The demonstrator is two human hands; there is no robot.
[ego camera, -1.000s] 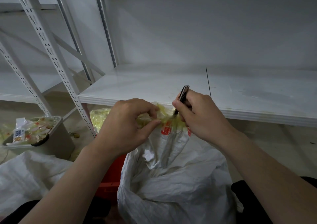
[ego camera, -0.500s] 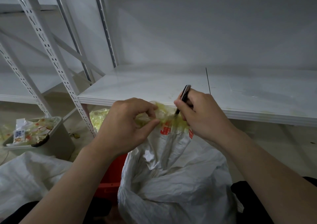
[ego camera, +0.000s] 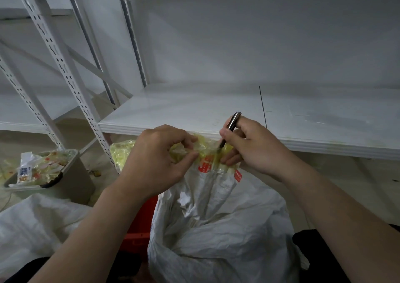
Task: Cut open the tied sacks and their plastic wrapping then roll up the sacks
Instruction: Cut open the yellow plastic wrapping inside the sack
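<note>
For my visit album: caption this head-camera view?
Left hand pinches yellowish plastic wrapping atop a white sack while right hand holds a slim cutter to it.

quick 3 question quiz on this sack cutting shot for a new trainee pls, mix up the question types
1. Which hand grips the cutter?
2. True or false: the cutter's tip is at the yellow plastic wrapping on the neck of the white sack.
3. What does the left hand do? A pinches the wrapping; B hangs idle; C holds the cutter.
Key: 1 the right hand; 2 true; 3 A.
</note>
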